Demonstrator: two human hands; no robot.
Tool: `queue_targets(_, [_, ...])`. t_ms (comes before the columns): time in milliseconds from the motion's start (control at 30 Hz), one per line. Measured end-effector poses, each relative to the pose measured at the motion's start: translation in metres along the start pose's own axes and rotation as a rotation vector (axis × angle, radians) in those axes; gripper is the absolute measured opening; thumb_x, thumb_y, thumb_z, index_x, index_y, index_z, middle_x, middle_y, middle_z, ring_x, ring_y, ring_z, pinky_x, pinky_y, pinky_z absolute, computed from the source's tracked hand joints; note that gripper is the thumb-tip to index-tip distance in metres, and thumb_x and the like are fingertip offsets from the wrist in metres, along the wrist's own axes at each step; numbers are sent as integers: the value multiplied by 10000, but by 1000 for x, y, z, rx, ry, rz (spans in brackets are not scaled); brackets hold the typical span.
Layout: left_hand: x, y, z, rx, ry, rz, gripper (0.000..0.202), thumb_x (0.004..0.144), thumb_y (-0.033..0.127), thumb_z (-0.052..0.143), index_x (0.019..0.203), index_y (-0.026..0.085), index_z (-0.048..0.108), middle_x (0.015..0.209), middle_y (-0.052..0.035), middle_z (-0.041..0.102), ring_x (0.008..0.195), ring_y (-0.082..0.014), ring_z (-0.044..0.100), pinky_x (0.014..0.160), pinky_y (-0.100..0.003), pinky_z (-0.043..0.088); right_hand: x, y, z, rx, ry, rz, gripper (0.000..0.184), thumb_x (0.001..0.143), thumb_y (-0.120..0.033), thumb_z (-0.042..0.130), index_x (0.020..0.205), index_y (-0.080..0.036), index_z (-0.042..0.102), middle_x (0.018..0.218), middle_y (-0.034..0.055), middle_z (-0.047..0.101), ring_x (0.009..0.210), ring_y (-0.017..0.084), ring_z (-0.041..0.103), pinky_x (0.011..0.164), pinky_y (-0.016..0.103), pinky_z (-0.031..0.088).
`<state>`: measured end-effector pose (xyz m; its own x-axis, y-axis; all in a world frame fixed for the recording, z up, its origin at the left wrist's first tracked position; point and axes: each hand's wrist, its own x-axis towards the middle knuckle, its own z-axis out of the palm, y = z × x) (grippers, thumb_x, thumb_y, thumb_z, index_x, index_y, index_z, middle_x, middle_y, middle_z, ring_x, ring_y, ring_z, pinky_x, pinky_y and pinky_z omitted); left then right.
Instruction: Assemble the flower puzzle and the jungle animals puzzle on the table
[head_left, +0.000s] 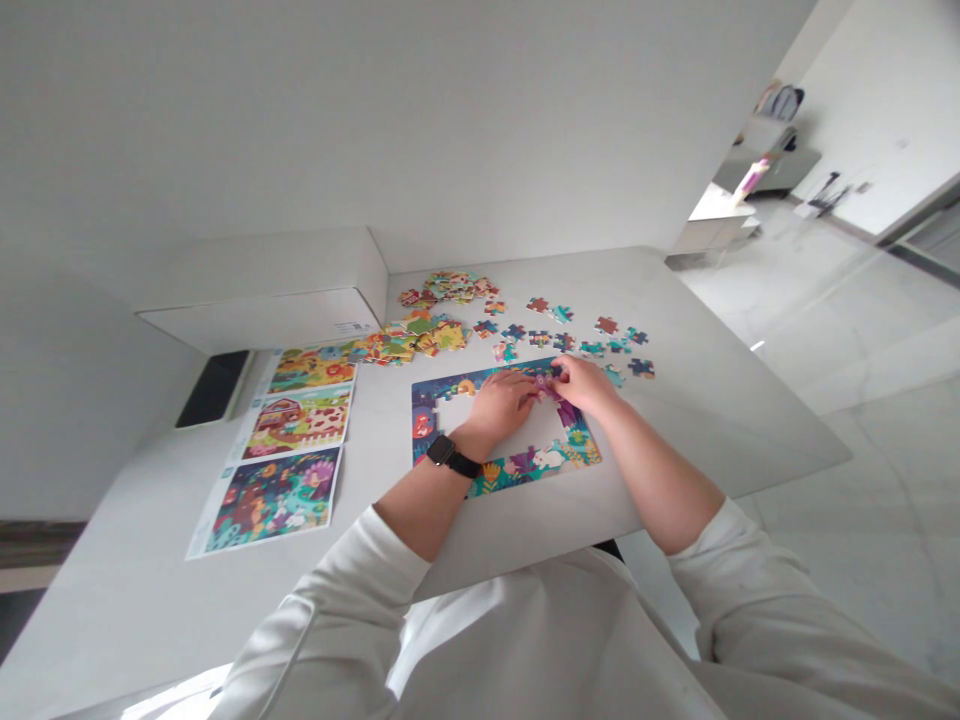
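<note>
White stone table (720,420), pale tiled floor (847,520) beyond. Jigsaw puzzle (517,472): dark blue and floral border largely assembled, centre still open. Loose pieces (592,340) lie scattered above it; further heaps of pieces (442,285) lie beside a closed white box (262,290), contents unseen. Three printed picture sheets (274,500) at left. Left hand (499,405) rests on the border, fingers together. Right hand (585,385) is at the top edge, fingertips (559,370) bunched; whether either holds a piece cannot be told.

White box (262,300) at far edge of desk (720,420), upper left; black device (214,388) just beside it. Low white cabinet (712,225) upper right; glossy marble floor (847,290) right.
</note>
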<state>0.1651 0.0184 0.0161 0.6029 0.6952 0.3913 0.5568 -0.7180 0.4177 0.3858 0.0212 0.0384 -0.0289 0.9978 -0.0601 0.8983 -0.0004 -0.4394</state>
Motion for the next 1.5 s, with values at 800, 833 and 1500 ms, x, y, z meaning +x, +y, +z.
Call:
queue_targets(800, [-2,2,0,3,-169,69,373,1055,385,648,1393,272,758,1547,-111,658,1487,-323,561,1300,-559,417,-1,-5,-3,-1,-13,20,350,1015,-361,720,1347,-248,718,1026,51,820,993,222,753,860,316,533])
queue_targets(833, [-1,4,-1,7,-175,71,373,1052,384,655,1390,267,759,1546,-116,658,1483,-326,564,1296,-559,423,-1,-5,-4,-3,-14,20,350,1014,-360,721,1346,-247,718,1028,52,820,995,223,753,859,317,532])
queue_targets(1500, [-68,-33,-132,-77,175,-606,387,996,506,538,785,200,646,634,17,561,616,-141,484,595,-269,341,-1,-5,-4,-32,-6,22,340,1028,-396,691,1329,-241,732,1094,81,829,1010,253,760,830,326,530])
